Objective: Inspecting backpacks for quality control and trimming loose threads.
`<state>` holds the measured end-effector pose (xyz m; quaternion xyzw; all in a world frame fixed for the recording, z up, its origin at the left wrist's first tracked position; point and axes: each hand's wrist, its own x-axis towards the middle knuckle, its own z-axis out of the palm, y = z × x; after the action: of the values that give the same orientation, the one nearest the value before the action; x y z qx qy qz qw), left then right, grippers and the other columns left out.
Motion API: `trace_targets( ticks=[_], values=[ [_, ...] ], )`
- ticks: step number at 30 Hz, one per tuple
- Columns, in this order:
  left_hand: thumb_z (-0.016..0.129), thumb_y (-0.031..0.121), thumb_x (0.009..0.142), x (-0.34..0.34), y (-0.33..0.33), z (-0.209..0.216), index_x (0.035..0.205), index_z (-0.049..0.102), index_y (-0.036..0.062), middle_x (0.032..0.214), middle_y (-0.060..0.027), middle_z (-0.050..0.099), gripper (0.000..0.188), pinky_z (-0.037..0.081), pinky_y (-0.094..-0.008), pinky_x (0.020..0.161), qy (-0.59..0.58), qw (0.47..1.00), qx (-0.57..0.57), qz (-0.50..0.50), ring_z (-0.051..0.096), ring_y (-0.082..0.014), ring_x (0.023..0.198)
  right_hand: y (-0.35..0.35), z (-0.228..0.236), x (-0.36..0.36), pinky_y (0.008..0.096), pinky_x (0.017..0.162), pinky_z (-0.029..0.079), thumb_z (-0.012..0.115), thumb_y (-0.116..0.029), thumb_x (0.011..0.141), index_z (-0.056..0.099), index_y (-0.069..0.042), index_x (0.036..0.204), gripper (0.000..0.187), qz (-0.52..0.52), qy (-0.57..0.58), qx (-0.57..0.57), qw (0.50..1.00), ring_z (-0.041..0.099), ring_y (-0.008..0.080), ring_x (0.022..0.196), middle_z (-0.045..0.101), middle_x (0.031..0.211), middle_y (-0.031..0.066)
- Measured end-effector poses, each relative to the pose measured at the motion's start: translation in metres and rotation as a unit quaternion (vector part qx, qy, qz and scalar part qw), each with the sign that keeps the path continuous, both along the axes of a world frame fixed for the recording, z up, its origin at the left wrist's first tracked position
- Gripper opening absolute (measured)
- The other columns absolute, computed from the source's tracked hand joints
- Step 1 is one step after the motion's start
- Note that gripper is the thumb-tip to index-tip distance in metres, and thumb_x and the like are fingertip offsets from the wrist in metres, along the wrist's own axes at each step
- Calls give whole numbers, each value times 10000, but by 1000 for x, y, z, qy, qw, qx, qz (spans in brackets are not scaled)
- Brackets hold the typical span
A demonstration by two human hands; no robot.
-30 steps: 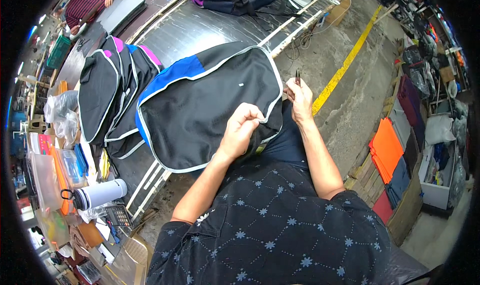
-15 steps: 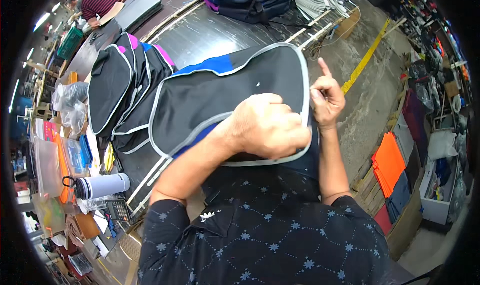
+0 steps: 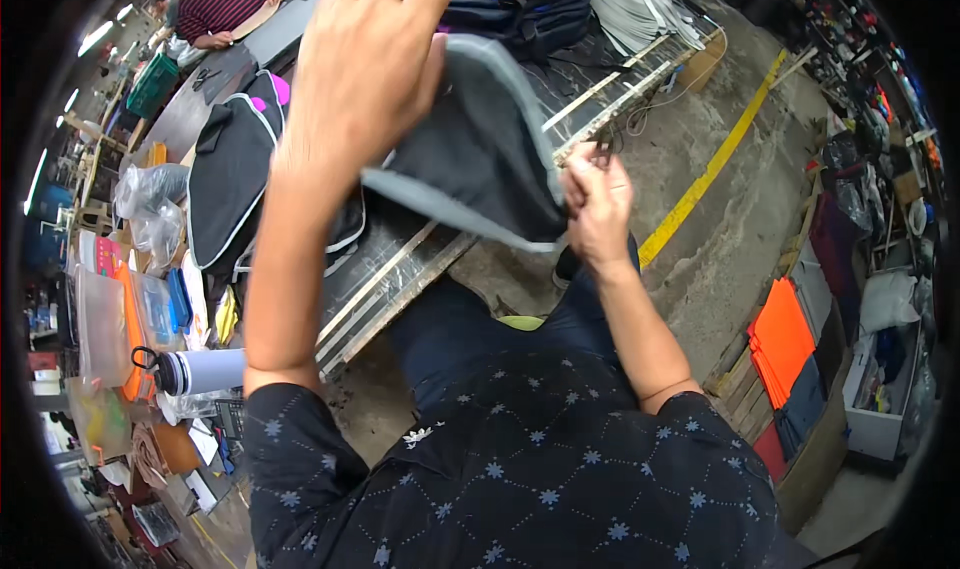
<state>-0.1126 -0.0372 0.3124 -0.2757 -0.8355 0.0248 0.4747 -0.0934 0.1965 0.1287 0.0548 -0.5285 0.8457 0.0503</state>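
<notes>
Dark-topped bench (image 3: pixel 390 231): I saw it below.
Black, grey-edged fabric panel (image 3: pixel 480 129): hung raised across the bench's edge.
Left hand (image 3: pixel 360 79): blurred beside the panel; I couldn't tell its grip.
Right hand (image 3: pixel 602 209): fingers curled near the panel's right edge; I couldn't tell its grip.

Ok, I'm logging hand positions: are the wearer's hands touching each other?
No, the left hand and the right hand are apart, with the grey-edged black piece visible between them.
</notes>
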Motion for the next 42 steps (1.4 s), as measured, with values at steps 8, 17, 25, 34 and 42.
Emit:
trace_targets(
  ticks=[8,17,25,34,42],
  values=[
    [686,-46,828,76,6,-179,1006,674,37,951,-141,711,197,550,-485,847,-260,934,230,-80,701,-371,926,-33,-55,8,229,689,433,652,-120,1088,649,-46,1096,74,92,-7,88,992,452,27,685,580,851,-61],
    [912,252,790,180,-6,-189,1157,763,140,1182,-54,737,411,401,-498,1090,-192,942,253,108,652,-299,1219,22,-74,4,455,1067,399,846,-158,795,786,-126,1010,225,150,344,495,784,640,206,750,653,772,11],
    [825,182,898,79,-48,-278,809,718,91,961,-42,709,166,365,-456,1019,-223,903,366,31,631,-283,1063,27,-53,-10,420,942,439,834,-191,899,745,-91,857,141,97,296,521,795,608,256,743,640,720,49],
    [866,238,865,29,-23,-252,886,731,154,957,-21,677,161,378,-493,1027,-101,940,274,174,636,-276,1066,18,-67,-54,489,641,507,771,-369,988,738,11,886,394,79,102,569,812,697,433,678,655,717,252],
    [929,215,802,74,23,-262,1096,766,113,1109,-62,724,352,488,-430,904,-137,939,293,115,685,-286,1021,18,-61,-49,403,556,392,779,-323,1006,635,38,837,424,93,107,529,837,422,198,564,478,635,188]
  ],
)
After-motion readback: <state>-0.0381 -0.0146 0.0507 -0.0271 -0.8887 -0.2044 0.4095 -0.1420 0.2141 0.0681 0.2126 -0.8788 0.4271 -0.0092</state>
